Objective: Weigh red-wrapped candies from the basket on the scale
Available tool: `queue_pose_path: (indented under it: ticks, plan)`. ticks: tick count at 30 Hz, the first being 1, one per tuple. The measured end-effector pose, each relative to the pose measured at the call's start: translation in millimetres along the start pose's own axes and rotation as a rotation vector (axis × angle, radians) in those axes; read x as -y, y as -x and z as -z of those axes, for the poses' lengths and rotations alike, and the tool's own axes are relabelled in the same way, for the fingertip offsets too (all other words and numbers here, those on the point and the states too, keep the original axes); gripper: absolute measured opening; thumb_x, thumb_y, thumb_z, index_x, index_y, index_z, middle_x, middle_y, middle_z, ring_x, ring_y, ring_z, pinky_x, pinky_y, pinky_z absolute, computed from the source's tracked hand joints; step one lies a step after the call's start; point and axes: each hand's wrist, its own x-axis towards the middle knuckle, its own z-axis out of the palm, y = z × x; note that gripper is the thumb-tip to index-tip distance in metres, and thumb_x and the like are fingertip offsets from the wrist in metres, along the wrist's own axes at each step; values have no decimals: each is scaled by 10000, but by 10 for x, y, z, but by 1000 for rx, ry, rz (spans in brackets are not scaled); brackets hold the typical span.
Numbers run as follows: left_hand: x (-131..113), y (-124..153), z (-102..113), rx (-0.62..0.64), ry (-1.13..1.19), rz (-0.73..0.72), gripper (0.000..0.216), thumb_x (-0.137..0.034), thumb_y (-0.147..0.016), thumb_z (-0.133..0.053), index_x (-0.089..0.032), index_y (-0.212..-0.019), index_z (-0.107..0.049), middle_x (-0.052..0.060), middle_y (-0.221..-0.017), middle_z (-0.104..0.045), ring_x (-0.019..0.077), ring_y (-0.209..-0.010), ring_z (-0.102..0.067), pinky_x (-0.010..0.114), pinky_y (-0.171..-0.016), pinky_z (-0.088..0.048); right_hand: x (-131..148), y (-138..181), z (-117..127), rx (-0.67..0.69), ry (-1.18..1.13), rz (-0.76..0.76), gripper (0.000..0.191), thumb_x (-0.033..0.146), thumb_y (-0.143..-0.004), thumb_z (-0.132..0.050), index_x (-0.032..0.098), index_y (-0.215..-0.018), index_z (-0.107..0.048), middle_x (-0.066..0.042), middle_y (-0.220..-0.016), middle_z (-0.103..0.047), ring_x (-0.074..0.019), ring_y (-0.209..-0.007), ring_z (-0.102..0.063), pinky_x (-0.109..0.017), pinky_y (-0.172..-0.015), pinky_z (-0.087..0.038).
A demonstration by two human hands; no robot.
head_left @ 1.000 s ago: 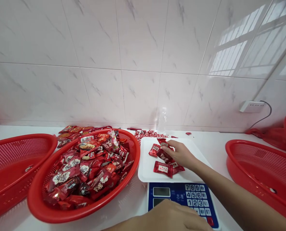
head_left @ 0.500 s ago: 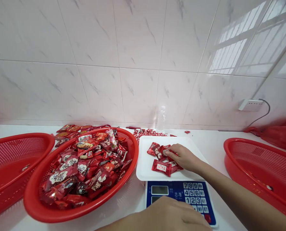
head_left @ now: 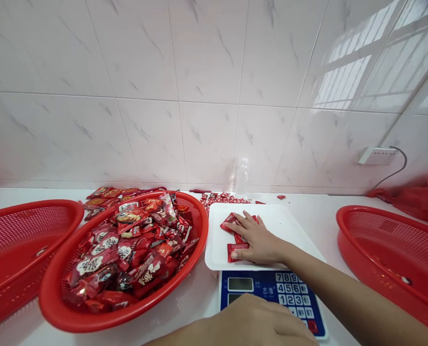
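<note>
My right hand lies over several red wrapped candy packets on the white tray of a weighing scale. Its fingers are spread, palm down, and partly cover the packets. In the lower middle, my left hand is in front of the scale's blue keypad panel and hides part of the display and keys. The bottom edge cuts off that hand, and its fingertips are out of sight. A red oval basket heaped with red candy packets stands left of the scale.
Another red basket stands at the far left, and a third red basket at the right. Behind the scale are small red packets and a clear plastic bottle. A power socket with a black cable is on the tiled wall.
My right hand has let go of the red packet it was pinching and now spreads flat over the packets on the tray. The left hand stays in place.
</note>
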Motion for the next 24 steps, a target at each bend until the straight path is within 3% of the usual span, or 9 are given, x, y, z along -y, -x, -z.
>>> queue_pose_path:
  ticks: [4,11,18,24]
  plan:
    - [-9,1,-5,-46,-8,-29,297,-299,-947,-397,-170,-1162,-556,42,-1053,-700,128,-998,-634,166,-901,-454,11,-28,4,-9,7,13,793,744,-720,-478,364,-1402,-339,-60,-1534,-177,-399,-1377,-99,-620,-1048,-134]
    - [-16,10,-21,-56,33,-40,293,-287,-947,-400,-174,-1181,-535,41,-1076,-690,119,-1013,-625,161,-912,-448,52,-16,-29,-146,55,94,590,633,-754,-550,318,-1252,-535,-71,-1349,-448,-281,-1224,-399,-481,-1011,-295]
    - [-19,-4,5,-16,-18,-18,286,-297,-949,-398,-189,-1171,-542,31,-1055,-698,123,-957,-646,169,-866,-471,67,19,-67,-223,27,86,481,559,-743,-612,301,-1148,-589,-71,-1162,-521,-243,-1039,-506,-366,-848,-431]
    - [-60,-17,22,4,6,-13,276,-289,-942,-416,-188,-1165,-544,39,-1039,-701,125,-992,-633,176,-895,-464,61,10,-79,-277,-10,37,319,456,-775,-622,260,-1025,-601,-34,-944,-549,-180,-818,-549,-310,-719,-436]
